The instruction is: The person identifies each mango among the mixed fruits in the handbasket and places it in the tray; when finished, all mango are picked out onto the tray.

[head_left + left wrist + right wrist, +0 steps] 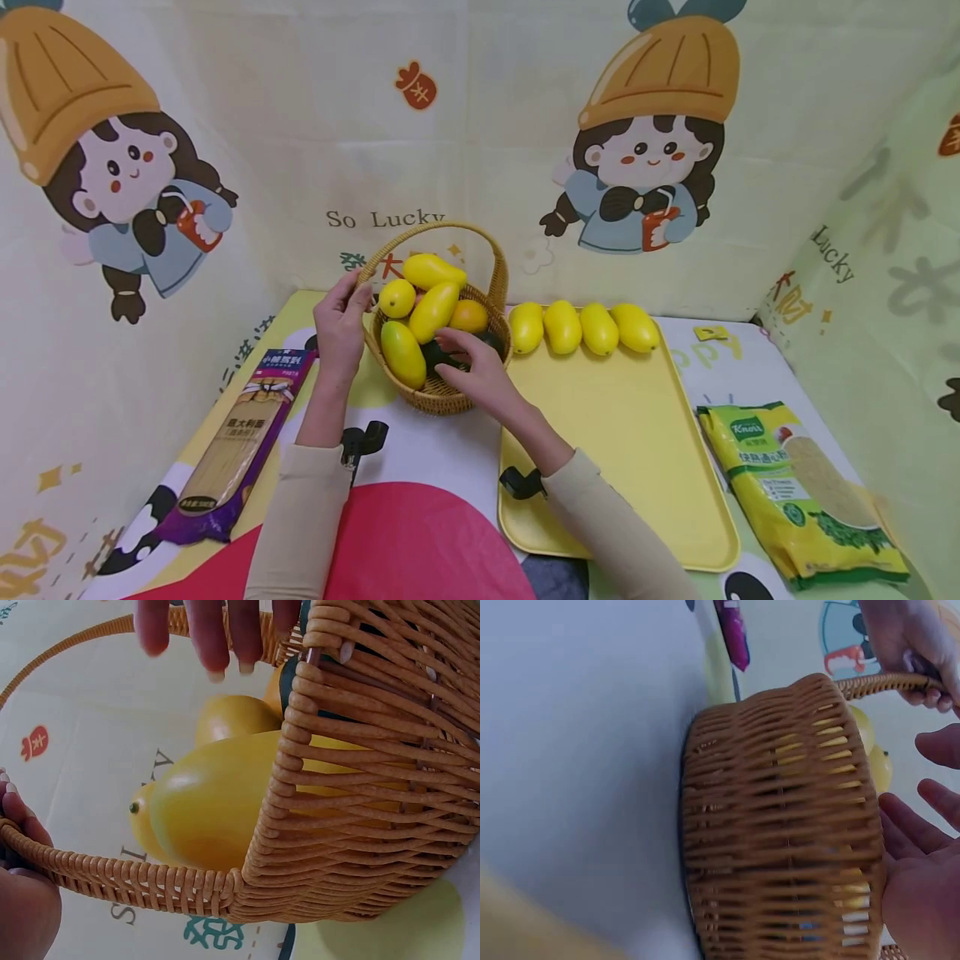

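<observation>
A wicker basket (442,404) full of fruit stands at the middle back. My left hand (339,333) grips the left side of its arched handle (142,892). Above the basket's front right rim hovers my right hand (480,377), its fingers relaxed and spread, nothing between them. Yellow mangoes (434,312) are heaped inside, beside an orange fruit (469,316) and dark fruit partly hidden by the right hand. One greenish-yellow mango (403,355) leans at the front left rim. In the right wrist view, the right palm (922,896) is close beside the rim.
Right of the basket lies a yellow tray (607,442), with a row of several mangoes (562,327) along its far edge. A pasta pack (240,442) lies at the left, a yellow-green Knorr bag (802,492) at the right. Behind hangs a printed cloth (480,150).
</observation>
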Available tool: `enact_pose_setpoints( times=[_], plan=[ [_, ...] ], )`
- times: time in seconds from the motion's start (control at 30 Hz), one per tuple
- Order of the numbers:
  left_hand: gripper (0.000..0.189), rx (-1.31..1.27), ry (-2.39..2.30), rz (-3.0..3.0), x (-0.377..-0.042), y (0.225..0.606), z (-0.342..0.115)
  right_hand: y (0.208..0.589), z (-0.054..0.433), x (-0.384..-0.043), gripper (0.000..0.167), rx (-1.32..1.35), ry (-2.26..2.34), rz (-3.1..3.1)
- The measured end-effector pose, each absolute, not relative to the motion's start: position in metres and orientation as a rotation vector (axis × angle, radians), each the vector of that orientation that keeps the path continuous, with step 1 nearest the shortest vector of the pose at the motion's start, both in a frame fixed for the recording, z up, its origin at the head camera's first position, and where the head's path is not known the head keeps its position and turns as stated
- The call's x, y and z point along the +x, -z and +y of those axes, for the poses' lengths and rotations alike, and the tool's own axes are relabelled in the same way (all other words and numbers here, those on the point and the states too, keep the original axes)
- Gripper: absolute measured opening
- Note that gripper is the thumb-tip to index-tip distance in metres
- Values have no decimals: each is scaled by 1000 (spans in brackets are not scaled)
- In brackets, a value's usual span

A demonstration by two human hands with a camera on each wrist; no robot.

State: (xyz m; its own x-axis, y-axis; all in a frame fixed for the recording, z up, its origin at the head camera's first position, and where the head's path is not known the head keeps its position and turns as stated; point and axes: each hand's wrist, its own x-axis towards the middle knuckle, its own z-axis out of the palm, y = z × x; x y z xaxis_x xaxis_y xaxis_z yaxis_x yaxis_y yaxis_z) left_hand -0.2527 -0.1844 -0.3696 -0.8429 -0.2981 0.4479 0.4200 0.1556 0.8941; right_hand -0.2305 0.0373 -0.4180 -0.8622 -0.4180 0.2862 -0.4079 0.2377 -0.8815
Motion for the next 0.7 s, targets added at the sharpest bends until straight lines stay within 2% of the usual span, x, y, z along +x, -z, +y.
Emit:
enact_pose_setpoints(
  times=[0.47,0.7],
  plan=[
    [35,-103,1772,-1905,-246,362,-182,417,4,-247,47,-811,1696,2572],
    [34,-141,1776,-1907,-232,347,-177,416,-9,-255,56,-833,1587,2607]
  ],
)
